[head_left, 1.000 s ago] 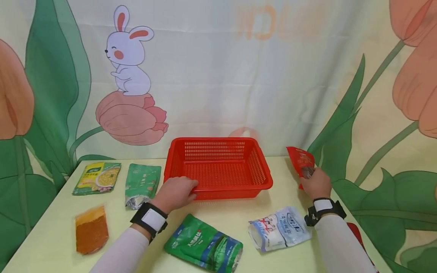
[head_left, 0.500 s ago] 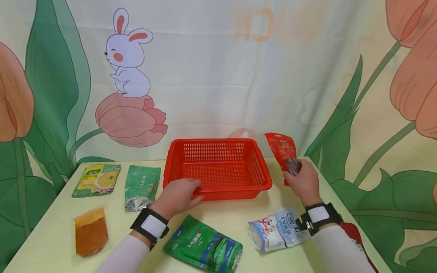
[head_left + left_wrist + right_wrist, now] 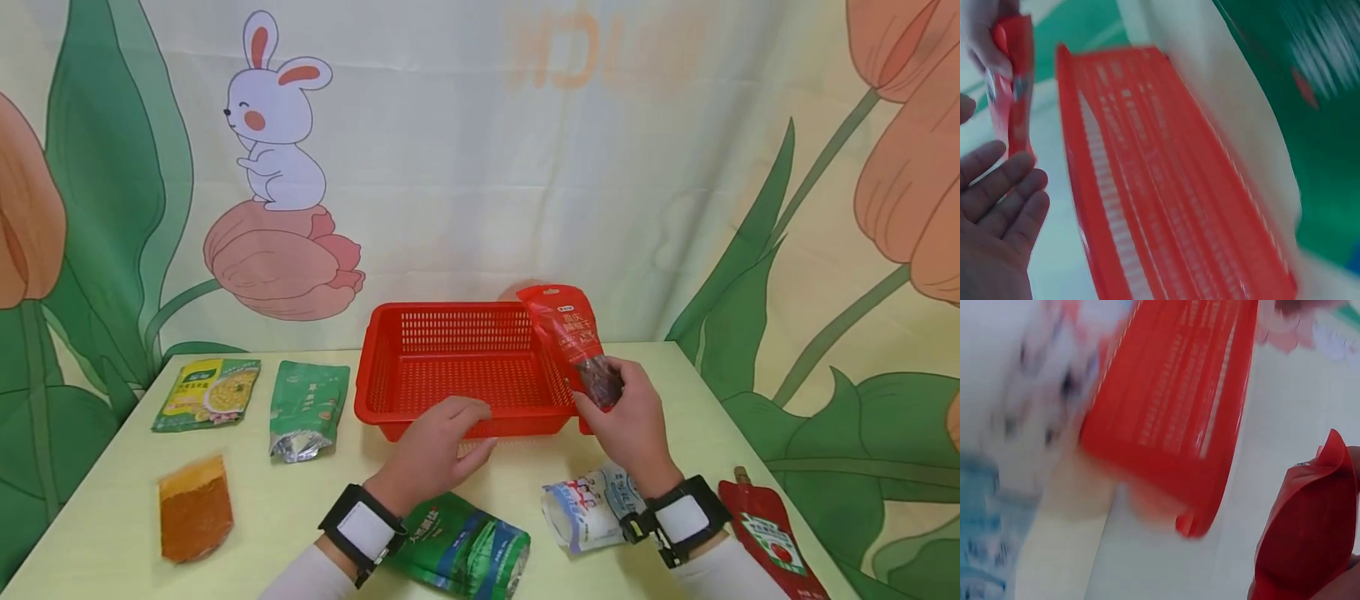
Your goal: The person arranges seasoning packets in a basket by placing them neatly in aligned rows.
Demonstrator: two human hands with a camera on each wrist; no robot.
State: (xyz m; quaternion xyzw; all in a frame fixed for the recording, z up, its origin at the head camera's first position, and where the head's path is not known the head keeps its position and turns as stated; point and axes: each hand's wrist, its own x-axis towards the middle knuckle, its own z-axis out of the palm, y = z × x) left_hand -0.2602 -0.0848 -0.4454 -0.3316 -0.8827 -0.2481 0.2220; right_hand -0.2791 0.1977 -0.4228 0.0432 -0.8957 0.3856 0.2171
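Observation:
My right hand (image 3: 633,421) grips a red pouch (image 3: 566,329) by its lower part, tilted over the right side of the red basket (image 3: 457,421). In the right wrist view the pouch (image 3: 1310,531) shows its plain red side, with only parts of the fingers at the edge. My left hand (image 3: 431,450) is at the basket's front rim, above the green pouch (image 3: 480,546); in the left wrist view the hand (image 3: 1000,219) has its fingers extended, apart from the basket (image 3: 1166,187). The basket holds nothing visible.
On the left of the table (image 3: 105,500) lie a yellow-green packet (image 3: 210,393), a light green pouch (image 3: 309,404) and an orange-brown packet (image 3: 195,508). A white-blue pouch (image 3: 592,508) lies at the front, partly under my right wrist, and a dark red spouted pouch (image 3: 772,533) at the right.
My right hand has carried the red pouch leftward from the table's right side to the basket. My left hand has let go of the front rim and shifted right.

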